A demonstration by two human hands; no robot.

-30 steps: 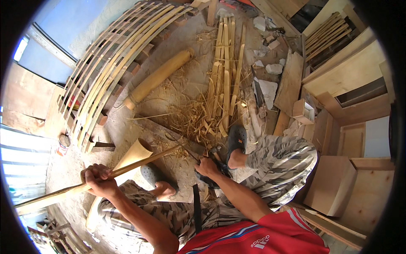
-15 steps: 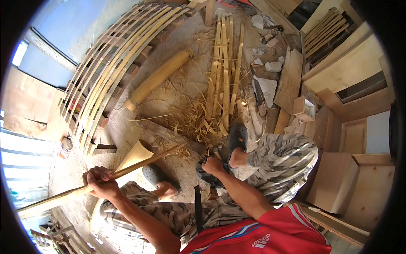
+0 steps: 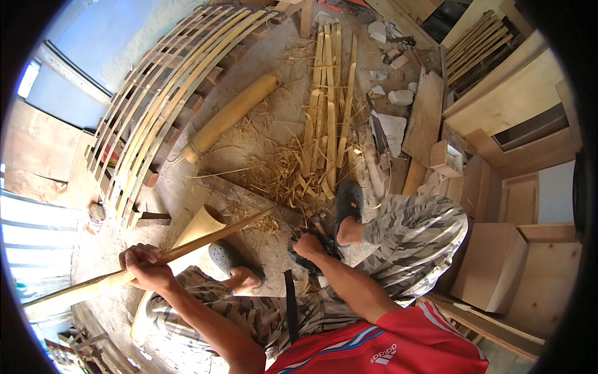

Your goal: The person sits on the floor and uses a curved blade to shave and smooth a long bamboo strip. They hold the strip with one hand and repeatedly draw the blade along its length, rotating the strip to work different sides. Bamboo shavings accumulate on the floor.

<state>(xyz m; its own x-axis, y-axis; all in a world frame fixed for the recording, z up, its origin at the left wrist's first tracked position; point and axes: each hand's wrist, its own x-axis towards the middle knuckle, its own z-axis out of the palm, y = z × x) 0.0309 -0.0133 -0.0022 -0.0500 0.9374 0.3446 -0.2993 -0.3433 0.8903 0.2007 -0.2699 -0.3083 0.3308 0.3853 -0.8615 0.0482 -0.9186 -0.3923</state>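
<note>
My left hand [image 3: 144, 265] is closed around a long split bamboo strip [image 3: 205, 238]. The strip slants from the lower left up to the middle of the floor, passing over a thick bamboo tube [image 3: 200, 225] beside my left shoe. Between my feet, my right hand [image 3: 308, 245] is a closed fist at a black bag-like bundle [image 3: 324, 262]. What the fist grips is hidden by the hand. Just beyond it lies a small tool with a metal head [image 3: 318, 219].
Shaved bamboo strips [image 3: 331, 118] lie ahead among curly shavings [image 3: 283, 171]. A bamboo pole [image 3: 233, 116] rests left of them. Long slats [image 3: 156, 100] lean on a rack at far left. A saw [image 3: 379, 134] and rubble are right, near wooden cabinets [image 3: 492, 268].
My right hand has shifted slightly left and down, staying at the black bundle. My left hand and the bamboo strip have moved slightly left.
</note>
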